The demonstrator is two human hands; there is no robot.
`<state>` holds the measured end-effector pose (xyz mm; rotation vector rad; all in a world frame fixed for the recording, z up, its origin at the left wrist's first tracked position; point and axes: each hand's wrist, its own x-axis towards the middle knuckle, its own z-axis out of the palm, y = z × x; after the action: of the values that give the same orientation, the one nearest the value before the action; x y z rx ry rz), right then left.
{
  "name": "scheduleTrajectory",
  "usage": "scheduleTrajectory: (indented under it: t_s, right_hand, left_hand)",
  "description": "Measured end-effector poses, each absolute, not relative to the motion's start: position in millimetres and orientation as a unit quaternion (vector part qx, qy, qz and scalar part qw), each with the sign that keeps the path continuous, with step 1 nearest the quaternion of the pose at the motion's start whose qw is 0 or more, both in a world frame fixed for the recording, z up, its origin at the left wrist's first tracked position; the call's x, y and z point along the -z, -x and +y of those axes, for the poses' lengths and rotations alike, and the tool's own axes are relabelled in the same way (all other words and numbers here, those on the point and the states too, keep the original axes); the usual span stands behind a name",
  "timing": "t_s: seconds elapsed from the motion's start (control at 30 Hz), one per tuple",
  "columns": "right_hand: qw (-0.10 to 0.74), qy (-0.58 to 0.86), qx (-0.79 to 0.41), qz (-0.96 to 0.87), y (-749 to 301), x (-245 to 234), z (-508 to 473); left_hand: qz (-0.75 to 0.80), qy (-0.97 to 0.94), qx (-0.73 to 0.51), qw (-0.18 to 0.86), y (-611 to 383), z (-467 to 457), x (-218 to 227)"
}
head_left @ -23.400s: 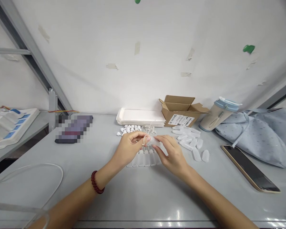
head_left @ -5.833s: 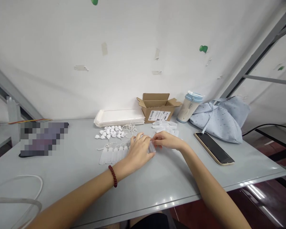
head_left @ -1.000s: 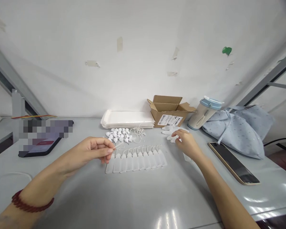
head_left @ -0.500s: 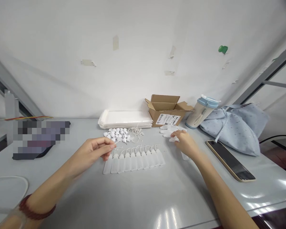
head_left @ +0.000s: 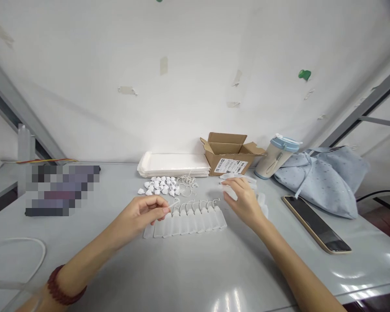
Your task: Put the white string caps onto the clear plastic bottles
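Observation:
A row of several small translucent plastic bottles (head_left: 188, 221) with string loops lies flat mid-table. My left hand (head_left: 143, 213) hovers at the row's left end, its thumb and forefinger pinched on a thin white string loop (head_left: 173, 203). My right hand (head_left: 243, 200) is just right of the row, fingers curled around one small translucent bottle (head_left: 230, 193). A few loose bottles (head_left: 238, 177) lie behind that hand. A pile of small white caps (head_left: 157, 185) and a tangle of white strings (head_left: 186, 182) lie behind the row.
A stack of white flat bags (head_left: 173, 164), an open cardboard box (head_left: 229, 154), a lidded cup (head_left: 277, 157) and a pale blue cloth bag (head_left: 325, 177) line the back. A phone (head_left: 316, 223) lies at right, a dark pixelated item (head_left: 61, 188) at left, and clear tubing (head_left: 16, 260) near the front left.
My right hand has drawn back from the loose bottles toward the row with one bottle in it. My left hand has shifted slightly right, still pinching the string.

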<state>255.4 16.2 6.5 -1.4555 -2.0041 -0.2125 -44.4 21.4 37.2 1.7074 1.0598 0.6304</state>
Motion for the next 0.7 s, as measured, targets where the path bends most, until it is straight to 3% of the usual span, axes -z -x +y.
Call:
scheduleTrajectory:
  t_s: [0.27, 0.47, 0.7]
  right_hand:
    - [0.394, 0.376, 0.048, -0.837, -198, -15, -19]
    - [0.412, 0.352, 0.040, -0.839, -192, -10, -25]
    - [0.413, 0.346, 0.034, -0.842, -192, -10, -26]
  left_hand:
    - [0.388, -0.682, -0.251, 0.566, 33, 10, -39]
    - [0.348, -0.638, -0.232, 0.647, 28, 5, -31]
    - [0.344, -0.612, -0.247, 0.668, 24, 3, -29]
